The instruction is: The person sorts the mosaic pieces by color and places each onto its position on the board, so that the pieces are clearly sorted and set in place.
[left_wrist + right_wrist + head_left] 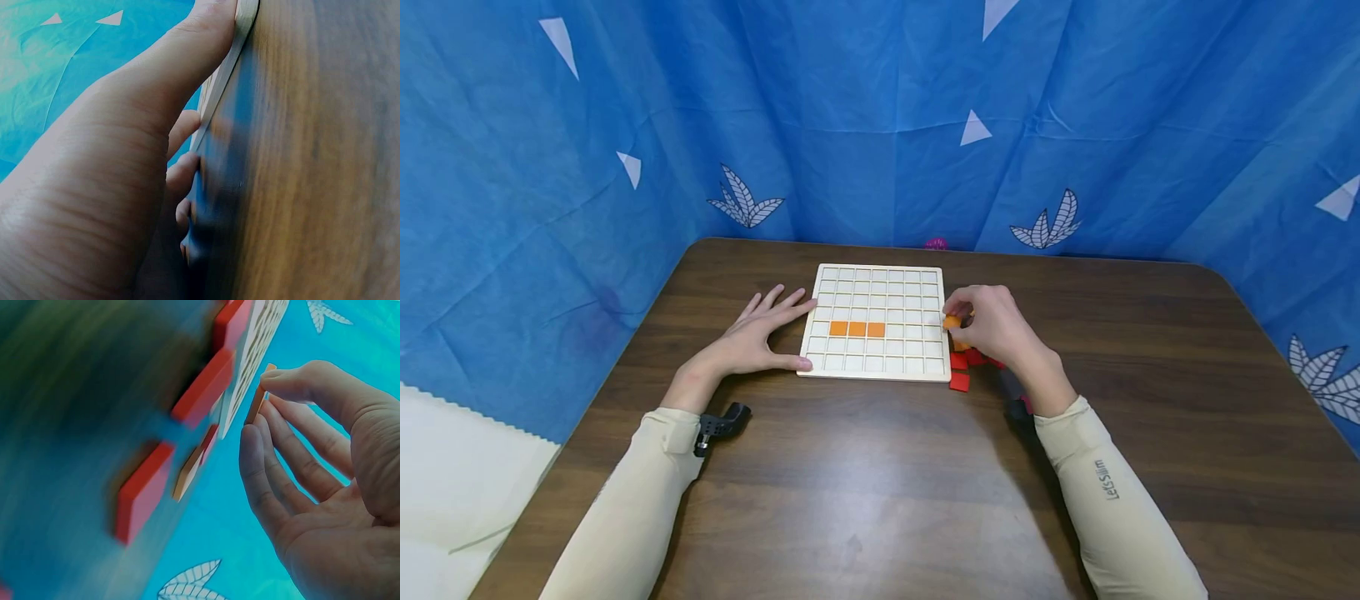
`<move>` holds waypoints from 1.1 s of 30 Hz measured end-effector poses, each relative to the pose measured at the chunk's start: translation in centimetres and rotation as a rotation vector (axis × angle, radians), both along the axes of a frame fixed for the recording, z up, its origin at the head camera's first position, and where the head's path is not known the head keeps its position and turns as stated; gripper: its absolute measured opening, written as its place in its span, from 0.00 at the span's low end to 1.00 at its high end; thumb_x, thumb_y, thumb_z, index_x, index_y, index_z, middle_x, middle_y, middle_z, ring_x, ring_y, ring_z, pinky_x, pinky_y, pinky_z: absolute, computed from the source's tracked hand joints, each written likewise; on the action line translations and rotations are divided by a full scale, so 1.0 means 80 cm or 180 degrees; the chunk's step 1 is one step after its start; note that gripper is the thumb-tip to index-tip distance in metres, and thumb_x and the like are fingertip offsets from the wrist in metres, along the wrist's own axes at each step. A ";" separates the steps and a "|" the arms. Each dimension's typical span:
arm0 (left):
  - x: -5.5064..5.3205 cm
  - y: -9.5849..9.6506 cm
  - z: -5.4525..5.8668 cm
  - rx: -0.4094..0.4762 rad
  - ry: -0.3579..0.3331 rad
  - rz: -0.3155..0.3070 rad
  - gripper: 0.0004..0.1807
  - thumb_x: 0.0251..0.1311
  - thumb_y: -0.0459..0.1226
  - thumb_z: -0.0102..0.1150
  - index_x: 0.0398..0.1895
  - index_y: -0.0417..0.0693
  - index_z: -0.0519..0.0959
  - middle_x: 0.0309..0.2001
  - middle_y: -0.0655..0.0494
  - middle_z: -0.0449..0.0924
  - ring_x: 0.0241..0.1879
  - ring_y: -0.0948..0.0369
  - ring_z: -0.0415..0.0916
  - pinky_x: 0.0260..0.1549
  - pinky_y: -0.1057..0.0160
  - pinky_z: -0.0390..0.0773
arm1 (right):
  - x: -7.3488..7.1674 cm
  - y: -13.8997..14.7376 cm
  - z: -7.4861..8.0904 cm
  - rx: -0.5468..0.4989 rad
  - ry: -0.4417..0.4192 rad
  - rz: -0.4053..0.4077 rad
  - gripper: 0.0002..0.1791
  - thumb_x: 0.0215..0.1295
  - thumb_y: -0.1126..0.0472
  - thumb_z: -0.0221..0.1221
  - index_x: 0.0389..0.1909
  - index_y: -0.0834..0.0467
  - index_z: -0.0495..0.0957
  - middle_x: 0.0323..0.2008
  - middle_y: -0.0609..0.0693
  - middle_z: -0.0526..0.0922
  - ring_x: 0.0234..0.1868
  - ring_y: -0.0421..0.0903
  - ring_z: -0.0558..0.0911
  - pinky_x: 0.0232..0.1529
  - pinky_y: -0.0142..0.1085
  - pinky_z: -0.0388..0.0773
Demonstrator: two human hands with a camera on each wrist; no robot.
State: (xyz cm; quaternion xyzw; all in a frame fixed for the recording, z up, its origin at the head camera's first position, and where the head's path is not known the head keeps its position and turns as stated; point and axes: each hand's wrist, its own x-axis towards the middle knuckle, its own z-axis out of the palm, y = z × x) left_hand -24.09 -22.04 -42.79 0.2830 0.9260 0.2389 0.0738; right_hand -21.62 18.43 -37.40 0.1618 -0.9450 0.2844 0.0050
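A white gridded board [910, 367] lies on the table, with three orange square tiles [857, 329] side by side in one of its rows. Along the board's left edge rests my left hand [752, 335], fingers spread, thumb at the near corner; in the left wrist view the thumb [206, 31] touches the rim. Just off the right edge, my right hand [996, 325] pinches an orange tile [257, 403] between thumb and fingertips, raised above the table in the right wrist view. Below it lie several red tiles [959, 382] and another orange tile [189, 472].
The brown wooden table [850, 483] carries the board near its far side. A blue curtain [865, 125] with white leaf prints hangs behind and around the table. Dark wrist mounts [721, 427] sit on the sleeved forearms.
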 end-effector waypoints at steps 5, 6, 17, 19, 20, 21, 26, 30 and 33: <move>0.001 -0.001 -0.001 -0.0014 -0.0010 0.0019 0.58 0.53 0.65 0.75 0.85 0.66 0.57 0.87 0.54 0.46 0.86 0.43 0.30 0.81 0.36 0.29 | -0.005 -0.024 0.001 0.0008 0.0007 0.0087 0.14 0.56 0.67 0.77 0.44 0.60 0.88 0.40 0.54 0.88 0.43 0.52 0.82 0.47 0.44 0.83; 0.001 -0.001 -0.001 -0.0019 -0.0006 0.0017 0.58 0.53 0.65 0.75 0.85 0.66 0.57 0.87 0.53 0.46 0.86 0.43 0.30 0.81 0.36 0.29 | -0.006 -0.028 0.000 0.0008 0.0016 0.0104 0.14 0.56 0.67 0.77 0.44 0.60 0.88 0.40 0.53 0.88 0.43 0.52 0.83 0.47 0.44 0.83; 0.002 0.001 0.000 0.0002 0.0017 0.0014 0.58 0.53 0.65 0.75 0.85 0.66 0.57 0.86 0.54 0.47 0.86 0.43 0.31 0.81 0.37 0.30 | -0.020 -0.074 -0.001 -0.0015 0.0104 0.0412 0.13 0.54 0.69 0.76 0.41 0.60 0.89 0.38 0.51 0.90 0.43 0.50 0.85 0.46 0.42 0.82; 0.002 0.001 0.000 0.0001 0.0007 0.0022 0.58 0.53 0.65 0.75 0.85 0.67 0.57 0.86 0.54 0.47 0.86 0.43 0.31 0.81 0.37 0.30 | -0.022 -0.080 -0.002 -0.0011 0.0063 0.0464 0.13 0.54 0.69 0.76 0.42 0.60 0.89 0.38 0.51 0.90 0.43 0.50 0.85 0.47 0.42 0.82; 0.001 0.001 0.000 -0.0002 0.0001 0.0027 0.58 0.53 0.65 0.75 0.85 0.67 0.57 0.86 0.54 0.47 0.86 0.43 0.30 0.81 0.37 0.29 | -0.022 -0.082 -0.003 -0.0004 0.0032 0.0481 0.13 0.55 0.70 0.76 0.42 0.61 0.89 0.38 0.51 0.90 0.43 0.50 0.85 0.47 0.42 0.83; 0.001 0.001 0.000 -0.0006 -0.0004 0.0027 0.58 0.53 0.65 0.75 0.85 0.67 0.56 0.86 0.54 0.47 0.86 0.43 0.30 0.81 0.37 0.29 | -0.022 -0.084 -0.003 0.0011 -0.0002 0.0485 0.13 0.55 0.70 0.76 0.42 0.60 0.89 0.38 0.51 0.90 0.44 0.50 0.85 0.48 0.42 0.83; -0.001 0.001 0.000 -0.0029 -0.0019 0.0033 0.59 0.53 0.65 0.75 0.85 0.67 0.56 0.87 0.54 0.46 0.86 0.43 0.29 0.81 0.37 0.28 | -0.022 -0.089 -0.006 0.0123 -0.0110 0.0484 0.12 0.57 0.71 0.75 0.42 0.59 0.90 0.38 0.51 0.90 0.44 0.50 0.86 0.51 0.42 0.84; -0.001 0.001 0.000 -0.0007 0.0005 0.0049 0.59 0.52 0.64 0.76 0.85 0.66 0.57 0.86 0.54 0.47 0.86 0.43 0.30 0.81 0.37 0.29 | -0.022 -0.091 -0.009 0.0133 -0.0125 0.0497 0.12 0.57 0.70 0.76 0.42 0.58 0.90 0.39 0.50 0.91 0.44 0.49 0.86 0.52 0.42 0.83; -0.001 0.000 0.000 0.0006 0.0014 0.0050 0.59 0.52 0.64 0.76 0.85 0.67 0.57 0.86 0.54 0.47 0.86 0.43 0.30 0.81 0.37 0.29 | -0.023 -0.092 -0.009 0.0125 -0.0135 0.0500 0.13 0.57 0.69 0.77 0.42 0.57 0.90 0.40 0.50 0.91 0.44 0.49 0.86 0.53 0.42 0.83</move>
